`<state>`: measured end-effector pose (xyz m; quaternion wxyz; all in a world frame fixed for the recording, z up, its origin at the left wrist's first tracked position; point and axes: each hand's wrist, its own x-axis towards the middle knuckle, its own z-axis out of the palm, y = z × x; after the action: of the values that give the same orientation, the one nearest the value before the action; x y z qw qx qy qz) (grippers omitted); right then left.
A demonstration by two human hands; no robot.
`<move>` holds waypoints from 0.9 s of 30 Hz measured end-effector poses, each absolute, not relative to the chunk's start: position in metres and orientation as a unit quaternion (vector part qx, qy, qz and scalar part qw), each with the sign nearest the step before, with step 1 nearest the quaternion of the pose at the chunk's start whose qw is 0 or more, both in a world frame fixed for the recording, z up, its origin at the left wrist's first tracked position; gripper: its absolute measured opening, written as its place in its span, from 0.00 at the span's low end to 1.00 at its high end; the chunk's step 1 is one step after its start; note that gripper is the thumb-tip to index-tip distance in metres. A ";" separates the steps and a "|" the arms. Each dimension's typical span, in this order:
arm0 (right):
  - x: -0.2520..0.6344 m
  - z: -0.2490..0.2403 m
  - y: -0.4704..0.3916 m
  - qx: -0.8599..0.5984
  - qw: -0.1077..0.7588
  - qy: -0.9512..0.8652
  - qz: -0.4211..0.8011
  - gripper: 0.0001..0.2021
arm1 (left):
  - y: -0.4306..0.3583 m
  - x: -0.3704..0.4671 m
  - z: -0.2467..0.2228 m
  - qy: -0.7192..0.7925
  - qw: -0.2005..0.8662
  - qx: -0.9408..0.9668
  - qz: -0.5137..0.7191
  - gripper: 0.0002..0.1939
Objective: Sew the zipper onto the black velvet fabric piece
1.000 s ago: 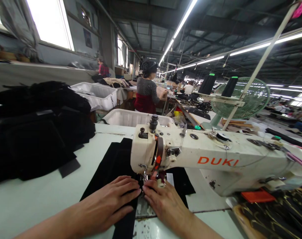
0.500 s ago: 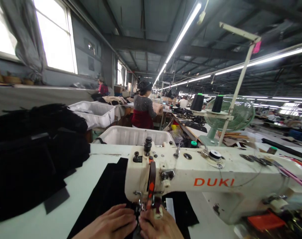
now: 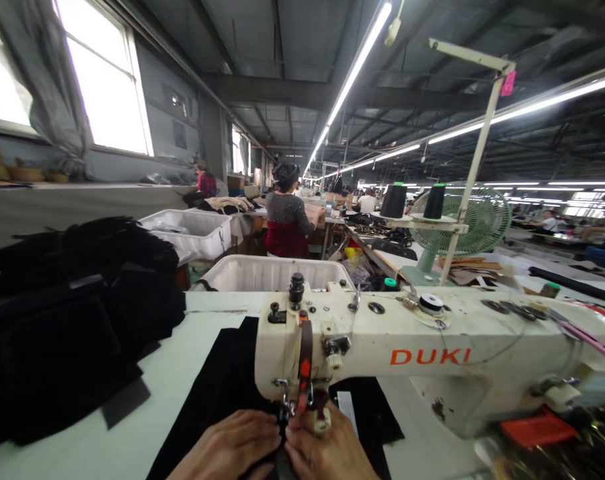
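Left hand (image 3: 230, 447) and right hand (image 3: 327, 450) lie flat on black fabric (image 3: 222, 387). Fingers extended, gripping nothing, beneath the sewing machine (image 3: 382, 347) head.

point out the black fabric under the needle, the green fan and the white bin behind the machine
black fabric (image 3: 222, 387), head view, on the flat stretch left of the needle
green fan (image 3: 487, 223), head view, on the right of its grille
white bin (image 3: 272, 273), head view, on its near wall

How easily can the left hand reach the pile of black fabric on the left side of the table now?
Probably yes. The left hand lies flat on the black cloth by the needle, holding nothing, and only bare table separates it from the pile of black fabric. The sewing machine stands on the other side.
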<state>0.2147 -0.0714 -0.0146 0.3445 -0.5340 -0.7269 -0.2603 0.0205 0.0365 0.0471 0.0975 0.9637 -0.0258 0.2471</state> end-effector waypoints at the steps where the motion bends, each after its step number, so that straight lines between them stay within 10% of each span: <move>1: 0.213 -0.011 -0.075 -0.548 0.340 -0.726 -0.239 0.03 | 0.035 0.020 0.047 -0.002 0.131 0.961 0.245 0.13; 10: 0.211 0.004 -0.088 -0.594 0.315 -0.724 -0.151 0.04 | 0.042 0.022 0.040 0.022 0.238 0.953 0.185 0.15; 27: 0.211 0.003 -0.084 -0.609 0.314 -0.703 -0.189 0.05 | 0.041 0.019 0.032 -0.088 0.037 0.979 0.178 0.27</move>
<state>0.2106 -0.0844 0.0026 0.3141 -0.6093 -0.7031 -0.1891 0.0186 0.0413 0.0320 0.0374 0.9795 -0.0880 0.1775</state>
